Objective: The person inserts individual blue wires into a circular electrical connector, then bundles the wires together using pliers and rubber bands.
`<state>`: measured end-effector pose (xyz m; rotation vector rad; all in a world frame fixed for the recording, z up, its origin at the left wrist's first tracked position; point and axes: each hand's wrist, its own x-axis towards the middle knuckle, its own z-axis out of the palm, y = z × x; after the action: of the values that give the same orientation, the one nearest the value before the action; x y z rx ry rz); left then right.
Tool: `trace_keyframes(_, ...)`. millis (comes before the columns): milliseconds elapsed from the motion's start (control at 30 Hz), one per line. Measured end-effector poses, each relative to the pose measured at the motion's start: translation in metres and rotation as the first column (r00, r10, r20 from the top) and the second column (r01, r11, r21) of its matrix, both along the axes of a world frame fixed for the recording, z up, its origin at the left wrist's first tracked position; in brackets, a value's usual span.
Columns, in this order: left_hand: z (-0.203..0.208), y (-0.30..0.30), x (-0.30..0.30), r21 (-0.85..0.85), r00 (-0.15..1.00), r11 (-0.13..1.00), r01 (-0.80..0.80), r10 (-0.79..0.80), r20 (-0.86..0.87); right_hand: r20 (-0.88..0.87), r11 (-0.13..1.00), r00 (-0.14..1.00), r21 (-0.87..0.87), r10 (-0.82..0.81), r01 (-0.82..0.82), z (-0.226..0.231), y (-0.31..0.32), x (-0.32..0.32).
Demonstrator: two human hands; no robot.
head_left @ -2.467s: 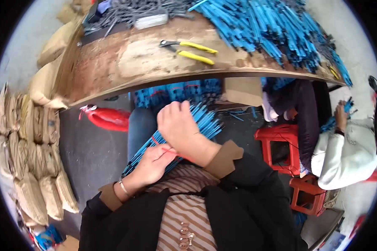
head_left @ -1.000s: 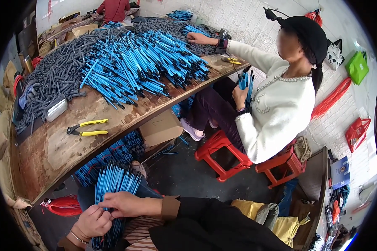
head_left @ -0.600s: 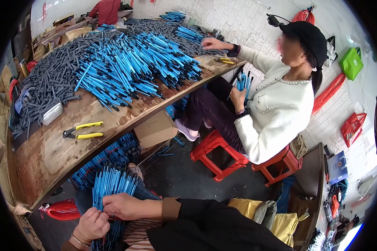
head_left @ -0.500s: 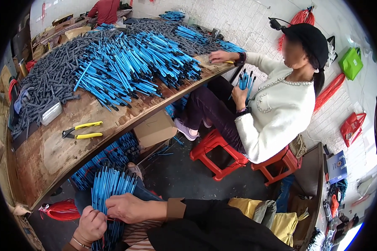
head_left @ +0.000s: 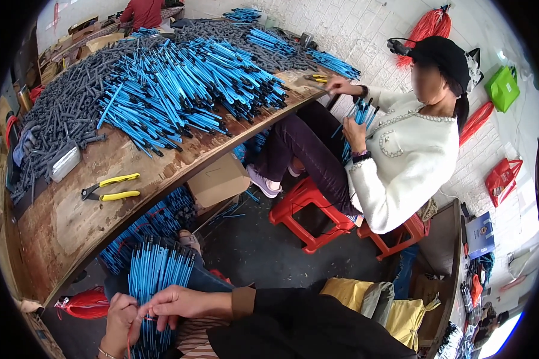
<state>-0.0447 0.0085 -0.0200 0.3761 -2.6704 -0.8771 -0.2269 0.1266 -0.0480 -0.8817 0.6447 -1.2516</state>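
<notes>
A thick bundle of thin blue sticks with black tips (head_left: 157, 270) lies across my lap. Over its middle, my left hand (head_left: 121, 320) and my right hand (head_left: 176, 301) meet with pinched fingers. A thin red cord (head_left: 129, 340) trails below my left fingers, and a short bit of it shows between the hands, across the sticks. Both hands are closed on this cord, though the fingers partly hide it. The lower part of the bundle runs beneath my hands and forearms.
On the wooden table (head_left: 60, 239) lie yellow-handled pliers (head_left: 111, 186), a heap of blue sticks (head_left: 179, 90) and grey pieces (head_left: 60, 102). A co-worker in white (head_left: 413, 143) sits at right by red stools (head_left: 311, 215). Red cord (head_left: 85, 303) hangs beside my left arm.
My hands have come closer together over the bundle, and the cord now shows below the left one. The co-worker's hand has shifted away from the yellow-handled tool on the table.
</notes>
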Motion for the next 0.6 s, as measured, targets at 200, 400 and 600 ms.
trace_keyframes(200,0.041,0.001,0.009,0.107,0.993,0.994,-0.007,-0.005,0.116,0.079,0.981,0.995,0.182,0.056,-0.069,-0.02,-0.014,0.01)
trace_keyframes(400,0.029,-0.006,0.002,0.43,0.961,0.86,0.275,-0.233,-0.147,-0.057,0.955,0.996,0.29,0.075,-0.055,-0.01,-0.006,0.001)
trace_keyframes(600,0.009,-0.011,0.003,0.561,0.97,0.797,0.223,-0.237,-0.048,-0.113,0.952,0.988,0.299,0.101,-0.063,-0.007,0.002,-0.002)
